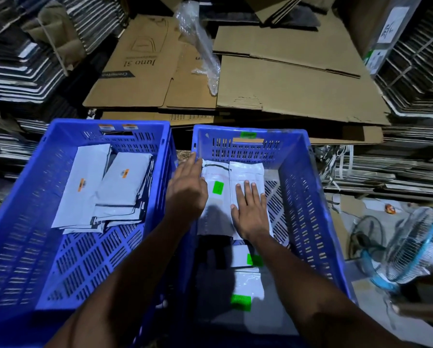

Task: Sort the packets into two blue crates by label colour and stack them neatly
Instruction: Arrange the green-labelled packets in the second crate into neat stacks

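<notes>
Two blue crates stand side by side. The left crate point(22, 202) holds white packets with orange labels point(121, 187), stacked toward its far end. The right crate point(308, 197) holds white packets with green labels point(216, 197), and more green-labelled packets point(248, 285) lie nearer me. My right hand point(250, 212) lies flat, fingers spread, on top of a packet point(246, 172) at the far end of the right crate. My left hand point(186, 189) rests with fingers extended against the left edge of the packet beside it, by the crate's left wall.
Flattened cardboard sheets point(285, 79) lie behind the crates with a crumpled plastic wrap point(200, 46) on them. Stacks of folded cartons point(17, 59) line both sides. A pedestal fan point(408, 244) lies on the floor at the right.
</notes>
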The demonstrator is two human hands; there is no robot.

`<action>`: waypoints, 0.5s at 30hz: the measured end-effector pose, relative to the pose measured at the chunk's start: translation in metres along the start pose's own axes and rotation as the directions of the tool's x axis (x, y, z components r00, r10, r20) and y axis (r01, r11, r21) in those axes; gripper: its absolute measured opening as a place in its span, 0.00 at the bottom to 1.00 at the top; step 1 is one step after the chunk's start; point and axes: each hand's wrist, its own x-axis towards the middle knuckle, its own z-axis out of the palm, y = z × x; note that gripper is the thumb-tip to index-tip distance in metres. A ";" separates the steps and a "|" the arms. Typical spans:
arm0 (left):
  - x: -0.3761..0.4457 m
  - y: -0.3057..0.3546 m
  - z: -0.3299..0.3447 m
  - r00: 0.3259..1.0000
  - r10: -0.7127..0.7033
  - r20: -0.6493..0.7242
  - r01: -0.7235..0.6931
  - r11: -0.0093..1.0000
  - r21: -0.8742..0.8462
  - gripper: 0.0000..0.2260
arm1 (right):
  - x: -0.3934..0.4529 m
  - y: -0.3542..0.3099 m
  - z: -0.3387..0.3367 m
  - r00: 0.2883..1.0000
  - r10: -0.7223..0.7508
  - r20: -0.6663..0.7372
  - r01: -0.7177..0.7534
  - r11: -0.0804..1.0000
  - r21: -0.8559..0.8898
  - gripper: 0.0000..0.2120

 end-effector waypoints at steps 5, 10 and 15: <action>0.000 0.000 0.000 1.000 0.017 -0.007 -0.016 1.000 0.025 0.23 | 0.004 -0.005 0.001 0.998 0.041 0.040 -0.039 0.999 -0.028 0.31; 0.004 0.005 -0.005 0.995 -0.056 0.082 0.052 0.997 0.053 0.23 | 0.002 -0.003 -0.016 0.992 0.022 0.126 -0.023 1.000 0.000 0.30; 0.005 0.007 -0.008 0.987 -0.102 0.126 0.096 0.994 0.057 0.24 | -0.019 -0.011 -0.067 0.995 -0.038 0.092 0.026 0.992 0.125 0.33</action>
